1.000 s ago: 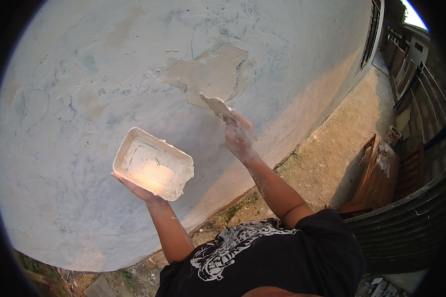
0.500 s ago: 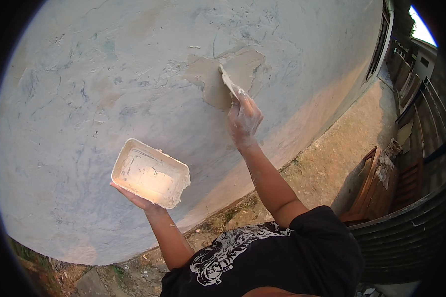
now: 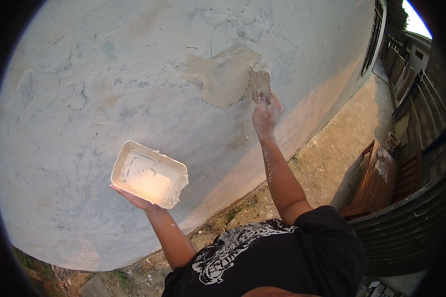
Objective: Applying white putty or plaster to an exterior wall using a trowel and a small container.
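Right hand (image 3: 267,118) is closed around a putty-coated scraper (image 3: 260,85), its long axis running near upright in view, blade end uppermost. Left hand (image 3: 138,199) holds a rectangular tray (image 3: 152,174) from below, fingers along its lower left edge; the tray's long axis slopes down to the right. The smoothed beige patch (image 3: 225,81) lies immediately left of the scraper, on the pale wall (image 3: 148,106), up and right of the tray. Right hand is the nearer; blade contact with the wall cannot be confirmed.
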The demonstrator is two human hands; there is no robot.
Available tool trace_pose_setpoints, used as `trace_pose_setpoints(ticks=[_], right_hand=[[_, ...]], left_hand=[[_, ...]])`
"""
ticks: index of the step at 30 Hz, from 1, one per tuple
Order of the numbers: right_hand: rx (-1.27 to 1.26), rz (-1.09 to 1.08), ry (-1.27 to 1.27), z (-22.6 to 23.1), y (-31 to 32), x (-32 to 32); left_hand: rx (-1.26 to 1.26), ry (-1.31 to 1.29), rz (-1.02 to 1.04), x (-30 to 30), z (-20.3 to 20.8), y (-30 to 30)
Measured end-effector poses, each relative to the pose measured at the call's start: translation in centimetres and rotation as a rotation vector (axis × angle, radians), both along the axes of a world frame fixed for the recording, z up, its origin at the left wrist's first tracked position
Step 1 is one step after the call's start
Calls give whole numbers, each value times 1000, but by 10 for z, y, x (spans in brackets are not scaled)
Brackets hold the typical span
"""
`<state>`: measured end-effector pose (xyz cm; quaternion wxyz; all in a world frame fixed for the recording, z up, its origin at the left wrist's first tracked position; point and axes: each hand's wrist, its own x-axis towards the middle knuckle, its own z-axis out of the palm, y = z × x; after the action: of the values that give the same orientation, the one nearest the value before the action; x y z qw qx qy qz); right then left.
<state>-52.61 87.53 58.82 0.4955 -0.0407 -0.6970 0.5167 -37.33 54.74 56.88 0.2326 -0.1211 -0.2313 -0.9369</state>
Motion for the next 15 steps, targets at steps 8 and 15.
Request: trace_pose_setpoints(ticks=[8, 15], right_hand=[[302, 113, 252, -29, -89, 51], [-106, 405, -22, -16, -62, 59]], left_hand=[[-8, -17, 1, 0, 7, -1], [-126, 61, 2, -9, 13, 3]])
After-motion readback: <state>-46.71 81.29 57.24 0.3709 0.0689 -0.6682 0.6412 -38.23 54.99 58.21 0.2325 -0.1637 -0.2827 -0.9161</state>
